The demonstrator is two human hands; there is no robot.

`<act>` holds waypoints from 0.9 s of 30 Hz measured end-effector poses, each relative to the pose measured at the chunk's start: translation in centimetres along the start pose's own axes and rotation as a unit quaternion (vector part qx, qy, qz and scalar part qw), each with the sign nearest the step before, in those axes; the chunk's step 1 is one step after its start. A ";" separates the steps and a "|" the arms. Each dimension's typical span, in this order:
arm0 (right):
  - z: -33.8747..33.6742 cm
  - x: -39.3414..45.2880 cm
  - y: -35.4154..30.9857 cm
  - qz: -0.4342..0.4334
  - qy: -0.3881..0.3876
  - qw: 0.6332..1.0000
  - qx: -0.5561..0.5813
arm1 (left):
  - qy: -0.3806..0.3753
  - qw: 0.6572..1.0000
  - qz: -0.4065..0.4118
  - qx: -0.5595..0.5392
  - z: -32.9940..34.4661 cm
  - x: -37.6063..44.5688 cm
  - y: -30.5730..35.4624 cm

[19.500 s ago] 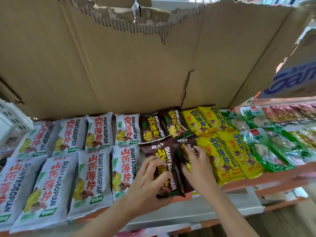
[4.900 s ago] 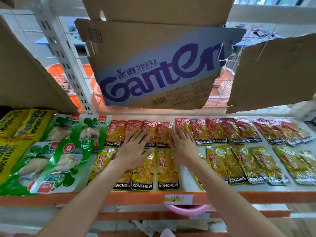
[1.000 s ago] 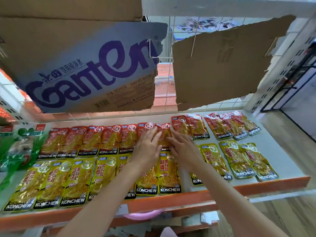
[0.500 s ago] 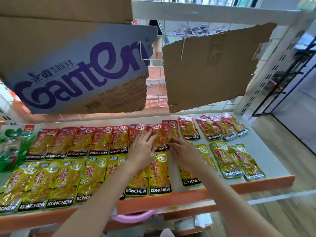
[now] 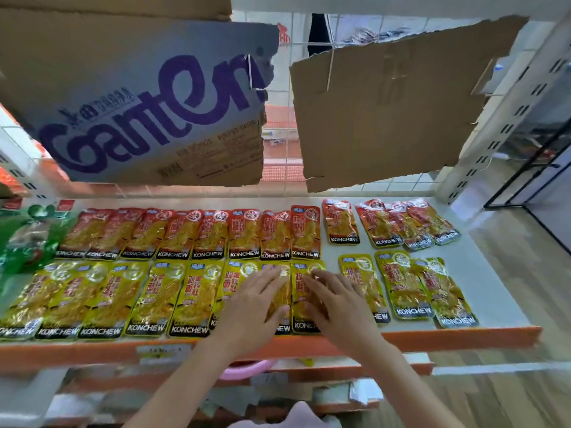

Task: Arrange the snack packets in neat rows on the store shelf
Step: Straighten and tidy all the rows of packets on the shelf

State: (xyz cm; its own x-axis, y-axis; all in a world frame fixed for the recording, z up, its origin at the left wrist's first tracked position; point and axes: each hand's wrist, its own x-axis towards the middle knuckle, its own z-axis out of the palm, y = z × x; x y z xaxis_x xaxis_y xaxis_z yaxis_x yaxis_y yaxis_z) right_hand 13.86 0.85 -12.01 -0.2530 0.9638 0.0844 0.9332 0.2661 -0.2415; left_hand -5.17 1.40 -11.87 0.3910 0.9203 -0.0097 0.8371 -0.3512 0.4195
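Packets fill the shelf (image 5: 494,291) in two rows seen from the head camera: red snack packets (image 5: 213,234) along the back edge, yellow snack packets (image 5: 148,299) along the orange front edge. Both hands lie flat on the yellow row, near the middle of the front edge. The left hand (image 5: 256,307) rests with straight, spread fingers on one yellow packet, gripping nothing. The right hand (image 5: 332,301) lies just beside it on the neighbouring yellow packet (image 5: 301,291), its fingers likewise extended and pressing down, not curled round anything. Toward the right end both rows loosen: a few red packets (image 5: 408,225) overlap and sit tilted near the back right corner, and three yellow ones (image 5: 401,285) stand apart from the tight run. Green packets (image 5: 27,239) lie at the left end. Above the back edge hang a cardboard sheet printed "Ganten" (image 5: 148,100) and a plain torn cardboard sheet (image 5: 386,103).
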 end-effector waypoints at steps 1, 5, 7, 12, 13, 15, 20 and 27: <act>0.3 0.0 -0.2 -0.005 -0.002 1.000 0.008 | 0.002 1.000 -0.005 0.003 0.1 0.0 0.1; 0.0 0.1 0.7 0.003 -0.006 1.000 0.027 | 0.026 0.999 -0.024 -0.001 0.0 0.6 1.4; -0.6 0.4 1.8 0.038 0.037 0.998 0.022 | 0.036 0.999 -0.014 -0.009 -0.3 1.7 2.2; -1.4 0.8 4.7 0.121 -0.019 0.992 -0.012 | 0.034 0.999 0.019 0.006 -0.4 7.5 2.7; -1.3 0.7 4.8 0.119 -0.023 0.993 -0.007 | 0.023 0.999 0.022 0.033 -0.1 8.5 2.4; -1.1 0.5 4.4 0.101 -0.009 0.995 0.002 | -0.009 0.997 0.018 0.069 0.4 9.7 2.0; -0.6 -0.2 3.8 0.082 0.008 0.997 0.005 | -0.020 0.997 0.023 0.078 0.8 9.7 2.0; -0.3 0.3 3.8 0.071 0.005 0.997 -0.001 | -0.017 0.998 0.015 0.066 1.2 10.3 2.0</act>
State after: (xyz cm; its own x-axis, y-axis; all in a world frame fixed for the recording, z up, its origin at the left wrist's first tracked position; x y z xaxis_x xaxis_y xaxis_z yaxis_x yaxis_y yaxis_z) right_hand 17.44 2.16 -12.60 -0.1155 0.9916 0.0584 0.9602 0.1265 -0.2489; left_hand 1.00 10.01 -12.23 0.4275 0.9035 -0.0307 0.8672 -0.4002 0.2964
